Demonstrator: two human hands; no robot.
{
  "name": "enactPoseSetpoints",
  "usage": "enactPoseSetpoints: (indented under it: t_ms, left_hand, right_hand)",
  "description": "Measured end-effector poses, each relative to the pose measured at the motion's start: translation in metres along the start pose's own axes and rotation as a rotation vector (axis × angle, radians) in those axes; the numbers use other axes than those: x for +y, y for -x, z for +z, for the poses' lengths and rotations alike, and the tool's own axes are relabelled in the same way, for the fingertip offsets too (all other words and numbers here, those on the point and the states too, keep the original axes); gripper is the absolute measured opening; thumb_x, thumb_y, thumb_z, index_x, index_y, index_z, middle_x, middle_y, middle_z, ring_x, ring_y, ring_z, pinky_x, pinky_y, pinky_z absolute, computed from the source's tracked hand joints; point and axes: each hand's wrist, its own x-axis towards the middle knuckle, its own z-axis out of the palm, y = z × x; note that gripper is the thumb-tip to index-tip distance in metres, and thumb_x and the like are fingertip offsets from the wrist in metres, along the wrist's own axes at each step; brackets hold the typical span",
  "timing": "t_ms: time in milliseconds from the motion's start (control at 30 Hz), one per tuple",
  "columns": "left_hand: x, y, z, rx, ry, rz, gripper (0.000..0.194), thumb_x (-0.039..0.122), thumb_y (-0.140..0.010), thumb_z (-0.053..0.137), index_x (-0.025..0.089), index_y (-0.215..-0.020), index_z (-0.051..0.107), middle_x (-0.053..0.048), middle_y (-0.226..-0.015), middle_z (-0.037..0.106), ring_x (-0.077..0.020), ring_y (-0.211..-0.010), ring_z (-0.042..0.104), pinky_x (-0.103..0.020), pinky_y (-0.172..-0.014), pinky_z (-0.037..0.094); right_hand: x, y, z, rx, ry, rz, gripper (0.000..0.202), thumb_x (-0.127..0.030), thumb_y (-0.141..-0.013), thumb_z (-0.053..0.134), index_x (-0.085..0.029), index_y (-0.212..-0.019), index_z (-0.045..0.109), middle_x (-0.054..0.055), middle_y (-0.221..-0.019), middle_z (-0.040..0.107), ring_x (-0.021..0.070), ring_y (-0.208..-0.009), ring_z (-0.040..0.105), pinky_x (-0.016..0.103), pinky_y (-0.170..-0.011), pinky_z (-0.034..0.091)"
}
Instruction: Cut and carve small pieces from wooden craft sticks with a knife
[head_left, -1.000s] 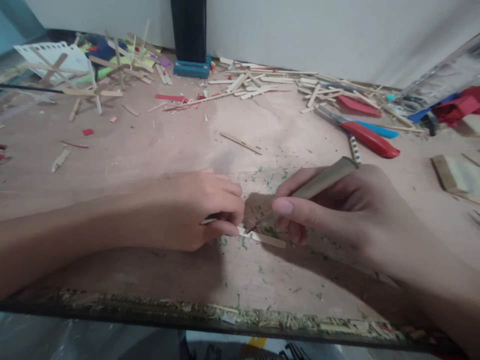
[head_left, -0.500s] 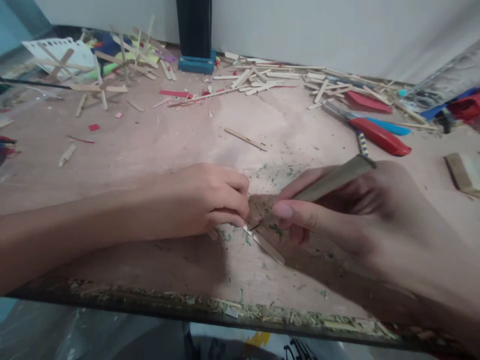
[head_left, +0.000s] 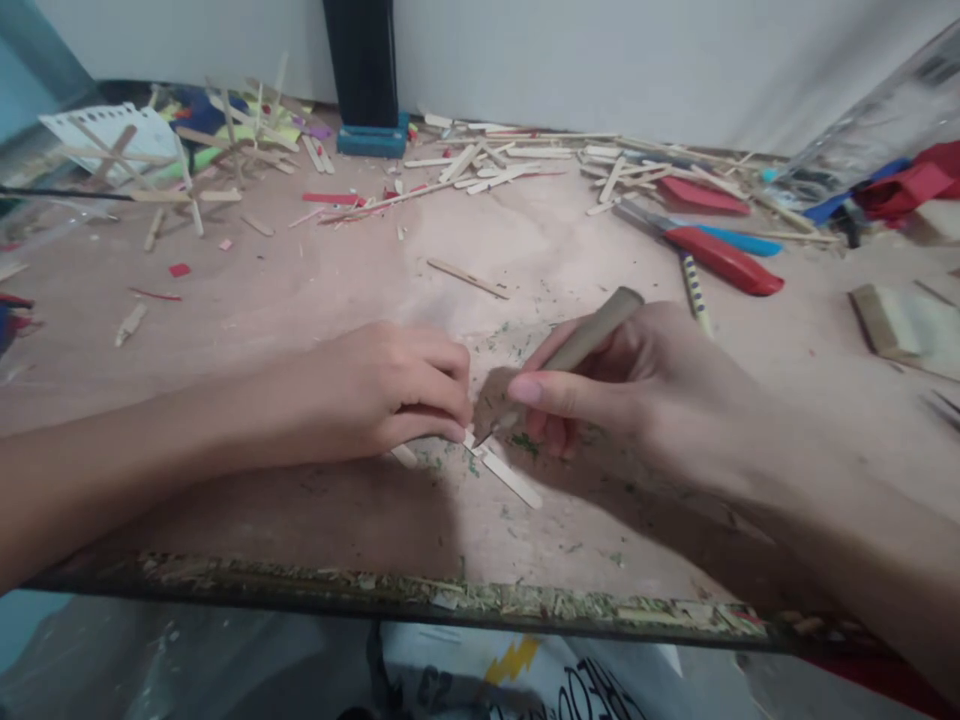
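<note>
My left hand [head_left: 412, 390] lies on the board with its fingers curled, pressing down the upper end of a pale flat wooden stick [head_left: 511, 478]. That stick slants down to the right from my fingertips. My right hand [head_left: 607, 385] pinches a craft knife with a thick tan handle [head_left: 589, 335]. The knife's thin tip touches the stick just beside my left fingertips, where the wood looks notched. The rounded end of another stick [head_left: 404, 455] pokes out beneath my left hand. Tiny green shavings are scattered around.
A loose stick [head_left: 469, 278] lies beyond my hands. Farther back are piled sticks [head_left: 495, 165] and a red-handled tool [head_left: 724, 260]. Wooden blocks [head_left: 889, 320] sit at the right. Crossed-stick pieces [head_left: 191, 195] stand at the left. The board's rough front edge [head_left: 540, 600] is near me.
The view has shifted, so most things appear farther left. My right hand has tilted the knife slightly, its tip still at the stick. My left hand keeps its hold.
</note>
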Motion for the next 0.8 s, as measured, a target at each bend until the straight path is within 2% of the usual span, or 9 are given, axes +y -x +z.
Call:
enactPoseSetpoints:
  t_ms: [67,133,200,367,500,667,800]
  left_hand:
    - [-0.001,0.001,0.000,-0.007,0.008,0.003,0.025,0.016,-0.115,0.063,0.020,-0.101,0.084,-0.001,-0.100,0.079,-0.0129,-0.087,0.073,-0.023,-0.081,0.052]
    - [-0.001,0.001,0.001,-0.017,0.021,0.003,0.025,0.014,-0.115,0.062,0.019,-0.101,0.083,-0.001,-0.102,0.079,-0.0133,-0.089,0.072,-0.023,-0.083,0.053]
    - [-0.001,0.001,0.001,-0.025,0.034,-0.004,0.025,0.013,-0.115,0.062,0.019,-0.102,0.082,-0.002,-0.104,0.079,-0.0139,-0.092,0.073,-0.023,-0.086,0.055]
    - [0.000,0.004,0.003,-0.032,0.048,-0.020,0.022,0.017,-0.116,0.062,0.019,-0.107,0.082,-0.002,-0.107,0.077,-0.0148,-0.097,0.074,-0.025,-0.091,0.056]
    - [0.001,0.006,0.004,-0.033,-0.026,0.038,0.017,0.024,-0.116,0.065,0.019,-0.109,0.080,-0.005,-0.109,0.078,-0.0194,-0.101,0.073,-0.031,-0.095,0.057]
    - [0.001,0.006,0.008,0.015,-0.191,0.135,0.026,0.016,-0.118,0.054,0.017,-0.108,0.078,-0.007,-0.106,0.079,-0.0218,-0.098,0.071,-0.035,-0.090,0.057]
    - [-0.001,0.008,0.009,-0.006,-0.299,0.116,0.026,0.015,-0.119,0.053,0.016,-0.110,0.078,-0.008,-0.106,0.078,-0.0239,-0.097,0.070,-0.037,-0.090,0.054]
  right_hand:
    - [0.000,0.000,-0.003,-0.057,-0.018,0.016,0.035,-0.045,-0.091,0.094,-0.016,-0.076,0.083,0.006,-0.063,0.075,0.0166,-0.054,0.068,0.026,-0.050,0.053]
    - [0.000,0.000,-0.006,-0.101,-0.028,0.010,0.034,-0.044,-0.090,0.095,-0.016,-0.075,0.084,0.006,-0.062,0.074,0.0152,-0.054,0.067,0.024,-0.050,0.051]
    - [-0.001,0.001,-0.009,-0.112,-0.053,0.000,0.038,-0.048,-0.088,0.095,-0.016,-0.070,0.082,0.005,-0.061,0.073,0.0148,-0.052,0.066,0.023,-0.048,0.050]
    - [-0.001,0.000,-0.015,-0.029,-0.093,-0.036,0.050,-0.057,-0.088,0.093,-0.018,-0.063,0.076,0.005,-0.058,0.070,0.0141,-0.047,0.062,0.024,-0.046,0.048]
    - [0.001,-0.003,-0.017,0.044,-0.070,-0.057,0.052,-0.059,-0.086,0.096,-0.018,-0.061,0.076,0.006,-0.057,0.069,0.0145,-0.046,0.060,0.025,-0.044,0.046]
    - [0.000,-0.003,-0.017,0.090,-0.075,-0.079,0.049,-0.057,-0.084,0.098,-0.019,-0.061,0.075,0.004,-0.058,0.069,0.0138,-0.046,0.059,0.025,-0.043,0.043]
    - [0.001,-0.003,-0.018,0.129,-0.104,-0.102,0.043,-0.054,-0.081,0.100,-0.019,-0.068,0.077,0.000,-0.056,0.066,0.0123,-0.045,0.055,0.024,-0.041,0.039]
